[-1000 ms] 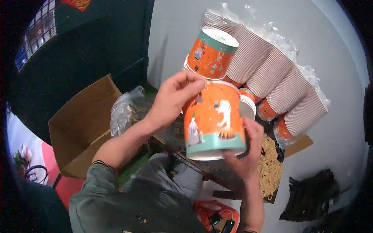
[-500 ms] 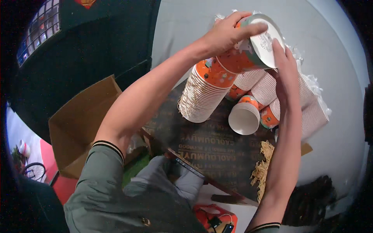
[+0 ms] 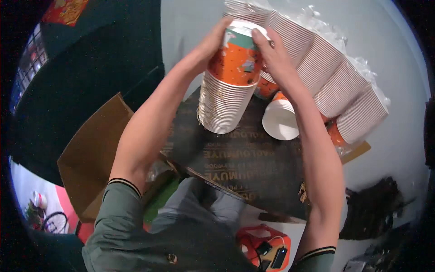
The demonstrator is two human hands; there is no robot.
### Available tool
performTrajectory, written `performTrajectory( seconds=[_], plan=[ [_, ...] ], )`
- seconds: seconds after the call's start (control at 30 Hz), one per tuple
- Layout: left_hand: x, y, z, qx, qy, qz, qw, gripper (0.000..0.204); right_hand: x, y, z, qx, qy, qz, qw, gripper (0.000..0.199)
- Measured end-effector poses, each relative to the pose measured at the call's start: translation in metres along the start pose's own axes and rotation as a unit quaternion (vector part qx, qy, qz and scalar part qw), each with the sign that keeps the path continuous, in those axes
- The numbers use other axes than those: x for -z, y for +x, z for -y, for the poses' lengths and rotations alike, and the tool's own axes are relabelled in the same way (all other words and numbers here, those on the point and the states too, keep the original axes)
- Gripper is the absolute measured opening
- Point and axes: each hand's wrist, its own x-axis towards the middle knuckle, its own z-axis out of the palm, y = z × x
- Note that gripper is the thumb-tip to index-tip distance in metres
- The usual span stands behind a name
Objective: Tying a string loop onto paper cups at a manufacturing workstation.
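A tall stack of upside-down paper cups (image 3: 226, 104) stands on the dark board, its white rims piled closely. The topmost paper cup (image 3: 236, 61), orange with a green band and a white base, sits straight over the stack. My left hand (image 3: 214, 44) is closed round its left side. Against the right side of the same cup presses my right hand (image 3: 275, 53), thumb near the base edge. Pale, noodle-like strands (image 3: 202, 102) cling to the stack's left side. Right of the stack, a loose cup (image 3: 282, 121) lies with its white mouth toward me.
Several plastic-wrapped cup stacks (image 3: 331, 75) lean along the back right. The printed dark board (image 3: 235, 163) has more strands (image 3: 303, 192) near my right forearm. An open cardboard box (image 3: 90, 154) stands at left; a red stool (image 3: 267, 240) with electronic devices is below.
The held cup went from tilted, base toward me, to upright on the stack. Both hands moved left with it. The view shifted, and fewer strands show beside my right forearm.
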Motion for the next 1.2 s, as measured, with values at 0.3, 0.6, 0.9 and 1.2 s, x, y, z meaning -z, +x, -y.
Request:
performTrajectory(
  seconds=[0.3, 0.6, 0.9, 1.2],
  plan=[
    [0.013, -0.034, 0.043, -0.114, 0.102, -0.101, 0.983, 0.095, 0.052, -0.053, -0.055, -0.009, -0.112, -0.112, 0.987, 0.076],
    [-0.005, -0.141, 0.113, -0.35, 0.206, -0.144, 0.902, 0.046, 0.102, -0.173, -0.177, -0.01, -0.451, -0.018, 0.892, 0.032],
    [-0.1, -0.135, 0.156, -0.302, 0.243, 0.131, 0.912, 0.038, 0.096, -0.18, -0.176, 0.009, -0.452, -0.042, 0.891, 0.018],
    [-0.166, -0.054, 0.195, -0.327, 0.209, 0.09, 0.917, 0.028, 0.101, -0.194, -0.17, 0.157, -0.556, -0.112, 0.808, 0.018]
  ],
)
